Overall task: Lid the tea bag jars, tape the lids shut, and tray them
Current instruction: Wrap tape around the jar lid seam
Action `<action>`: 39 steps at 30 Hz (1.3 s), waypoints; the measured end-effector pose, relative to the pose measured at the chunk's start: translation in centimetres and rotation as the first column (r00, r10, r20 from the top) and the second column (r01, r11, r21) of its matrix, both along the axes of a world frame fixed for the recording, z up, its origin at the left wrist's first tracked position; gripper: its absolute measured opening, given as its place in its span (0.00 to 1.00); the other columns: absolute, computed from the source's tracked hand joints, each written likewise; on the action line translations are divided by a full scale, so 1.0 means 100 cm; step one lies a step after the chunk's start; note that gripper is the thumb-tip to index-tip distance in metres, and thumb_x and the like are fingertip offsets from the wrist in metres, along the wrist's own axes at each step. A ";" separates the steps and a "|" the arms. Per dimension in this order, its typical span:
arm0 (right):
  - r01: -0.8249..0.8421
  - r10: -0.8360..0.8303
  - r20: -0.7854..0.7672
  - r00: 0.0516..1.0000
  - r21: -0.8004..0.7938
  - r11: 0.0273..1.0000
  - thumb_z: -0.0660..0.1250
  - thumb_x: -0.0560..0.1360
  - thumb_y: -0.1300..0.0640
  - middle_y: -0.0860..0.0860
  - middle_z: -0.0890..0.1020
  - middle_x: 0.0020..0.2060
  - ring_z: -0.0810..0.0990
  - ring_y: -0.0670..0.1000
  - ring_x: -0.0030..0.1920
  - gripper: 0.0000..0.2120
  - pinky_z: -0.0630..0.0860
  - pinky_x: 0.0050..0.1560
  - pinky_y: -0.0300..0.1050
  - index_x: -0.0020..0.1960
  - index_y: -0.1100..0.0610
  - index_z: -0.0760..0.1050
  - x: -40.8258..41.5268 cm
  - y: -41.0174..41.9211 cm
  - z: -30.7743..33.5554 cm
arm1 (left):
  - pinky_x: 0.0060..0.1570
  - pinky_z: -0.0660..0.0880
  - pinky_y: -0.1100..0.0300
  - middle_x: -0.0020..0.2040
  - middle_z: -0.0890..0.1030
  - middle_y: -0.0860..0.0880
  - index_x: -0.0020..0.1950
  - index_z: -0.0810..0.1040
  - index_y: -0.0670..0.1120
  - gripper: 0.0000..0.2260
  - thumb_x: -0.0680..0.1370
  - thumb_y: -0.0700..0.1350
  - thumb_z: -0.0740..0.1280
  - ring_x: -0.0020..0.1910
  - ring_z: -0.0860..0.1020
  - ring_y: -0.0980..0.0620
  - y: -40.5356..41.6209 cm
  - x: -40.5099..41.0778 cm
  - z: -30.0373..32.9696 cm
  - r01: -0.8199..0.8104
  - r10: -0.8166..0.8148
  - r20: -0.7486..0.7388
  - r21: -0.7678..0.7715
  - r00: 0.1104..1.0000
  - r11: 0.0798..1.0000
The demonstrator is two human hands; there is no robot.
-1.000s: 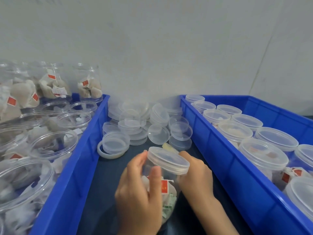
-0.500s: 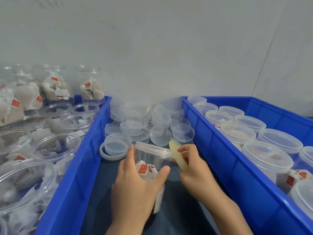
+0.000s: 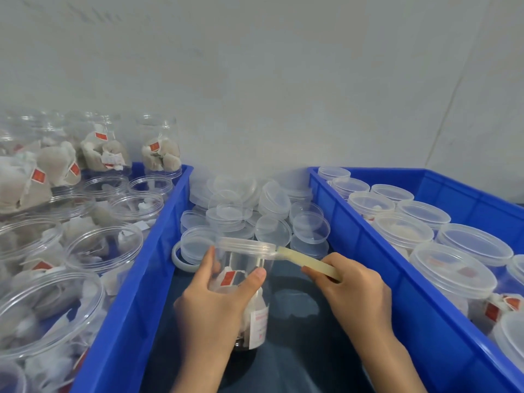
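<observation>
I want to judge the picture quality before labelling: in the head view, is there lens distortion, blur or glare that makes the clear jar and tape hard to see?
Head view: wide-angle bending bows the blue crate edges outward; light is soft and even; faint sheen on the loose lids; the jar in the left hand is see-through, its outline weak; the tape strip by the right hand reads clearly.
</observation>
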State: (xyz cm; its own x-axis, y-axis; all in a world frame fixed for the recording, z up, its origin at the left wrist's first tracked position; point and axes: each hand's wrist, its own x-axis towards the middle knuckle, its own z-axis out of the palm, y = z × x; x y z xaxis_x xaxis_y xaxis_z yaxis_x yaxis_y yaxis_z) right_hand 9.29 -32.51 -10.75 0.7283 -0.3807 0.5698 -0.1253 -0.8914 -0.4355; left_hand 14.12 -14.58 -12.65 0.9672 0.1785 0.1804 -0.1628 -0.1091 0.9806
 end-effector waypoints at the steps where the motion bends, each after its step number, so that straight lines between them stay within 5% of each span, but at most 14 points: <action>1: 0.016 -0.013 0.047 0.999 -0.066 0.998 0.71 0.68 0.42 0.46 0.76 0.27 0.74 0.51 0.30 0.14 0.74 0.29 0.48 0.35 0.52 0.77 0.000 0.000 0.000 | 0.52 0.71 0.61 0.50 0.77 0.65 0.70 0.67 0.59 0.47 0.52 0.68 0.72 0.46 0.74 0.67 0.001 0.001 0.000 -0.041 0.040 0.011 0.050 0.999 0.998; 6: 0.089 -0.021 0.261 0.965 -0.254 0.963 0.80 0.62 0.57 0.51 0.73 0.22 0.70 0.54 0.23 0.13 0.69 0.22 0.44 0.29 0.58 0.76 -0.001 0.004 -0.002 | 0.48 0.67 0.61 0.61 0.79 0.55 0.73 0.60 0.63 0.48 0.53 0.67 0.70 0.57 0.77 0.51 0.004 0.000 0.005 -0.179 0.163 0.113 0.156 0.980 0.971; 13: 0.118 -0.058 0.264 0.963 -0.217 0.969 0.80 0.63 0.58 0.51 0.73 0.23 0.70 0.53 0.23 0.12 0.71 0.21 0.46 0.31 0.59 0.77 0.001 0.003 -0.005 | 0.43 0.66 0.71 0.47 0.74 0.71 0.68 0.68 0.63 0.43 0.53 0.66 0.72 0.46 0.72 0.71 0.001 0.000 -0.001 -0.128 0.118 0.129 0.071 0.985 0.989; 17: 0.174 -0.028 0.421 0.907 -0.312 0.934 0.78 0.60 0.67 0.52 0.73 0.23 0.71 0.54 0.24 0.12 0.70 0.25 0.45 0.29 0.60 0.76 0.000 0.003 -0.006 | 0.47 0.70 0.58 0.59 0.79 0.54 0.70 0.66 0.62 0.43 0.56 0.67 0.70 0.55 0.77 0.50 0.001 -0.002 0.003 -0.224 0.189 0.157 0.254 0.969 0.941; 23: 0.171 0.082 0.585 0.807 -0.365 0.915 0.72 0.65 0.69 0.54 0.75 0.24 0.74 0.57 0.26 0.07 0.72 0.30 0.48 0.30 0.62 0.77 -0.007 0.003 -0.001 | 0.43 0.75 0.50 0.60 0.78 0.50 0.70 0.69 0.58 0.42 0.57 0.64 0.73 0.52 0.79 0.43 0.004 -0.006 0.010 -0.319 0.229 0.262 0.386 0.938 0.866; 29: 0.165 0.021 0.482 0.876 -0.341 0.925 0.78 0.61 0.68 0.53 0.73 0.23 0.70 0.54 0.23 0.10 0.69 0.24 0.45 0.30 0.60 0.77 0.001 0.004 -0.005 | 0.54 0.69 0.61 0.61 0.78 0.55 0.69 0.63 0.65 0.43 0.54 0.64 0.72 0.58 0.76 0.54 0.005 -0.004 0.012 -0.182 0.157 0.191 0.119 0.969 0.976; 34: 0.176 -0.037 0.414 0.910 -0.305 0.936 0.79 0.61 0.65 0.52 0.72 0.22 0.70 0.55 0.23 0.12 0.68 0.21 0.44 0.30 0.60 0.75 0.004 0.001 -0.007 | 0.45 0.66 0.71 0.47 0.75 0.70 0.58 0.62 0.74 0.37 0.53 0.62 0.74 0.48 0.75 0.71 0.003 -0.006 0.016 -0.008 0.014 0.083 -0.075 0.996 0.997; 39: 0.119 -0.084 0.199 0.976 -0.169 0.978 0.77 0.67 0.55 0.51 0.74 0.24 0.72 0.54 0.25 0.12 0.71 0.22 0.47 0.33 0.58 0.76 0.003 0.003 -0.006 | 0.35 0.70 0.78 0.43 0.77 0.70 0.59 0.68 0.71 0.39 0.49 0.62 0.74 0.42 0.73 0.79 0.003 -0.005 0.013 0.161 -0.151 0.059 -0.239 0.987 0.958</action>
State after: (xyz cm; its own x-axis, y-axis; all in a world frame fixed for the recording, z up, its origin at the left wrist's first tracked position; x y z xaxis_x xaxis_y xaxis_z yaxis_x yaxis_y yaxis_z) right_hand 9.62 -32.17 -11.31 0.5628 -0.3262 0.7595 -0.1495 -0.9439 -0.2945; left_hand 13.65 -14.31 -11.32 0.9795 0.0694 0.1891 -0.1980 0.1610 0.9669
